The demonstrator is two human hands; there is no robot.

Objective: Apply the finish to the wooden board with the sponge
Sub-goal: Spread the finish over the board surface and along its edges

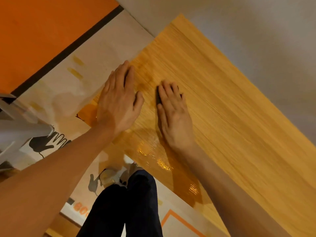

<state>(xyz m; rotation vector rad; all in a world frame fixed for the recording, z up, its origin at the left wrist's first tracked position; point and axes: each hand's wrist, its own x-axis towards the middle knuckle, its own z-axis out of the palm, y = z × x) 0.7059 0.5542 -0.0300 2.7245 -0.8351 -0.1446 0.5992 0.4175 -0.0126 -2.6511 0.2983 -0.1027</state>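
Finish going onto the wooden board (230,103), roughly a third covered.

Near corner and near long edge of the board wet, dark amber and glossy, with glints along the grain; wide far stretch pale, matte and dry, so most of the coating judged yet to do. Board long, flat, straight-grained, lying on printed paper sheeting (95,53) stained with amber smears beside the board's left edge. Right hand (174,113) flat on the board near the wet-dry boundary, fingers straight, pressing a dark sponge (159,97), only a thin soft edge of which shows past the fingertips. Left hand (119,98) open and flat, palm down over the board's left edge, holding nothing, apparently steadying. Dark trouser legs (135,202) below the board's near corner.
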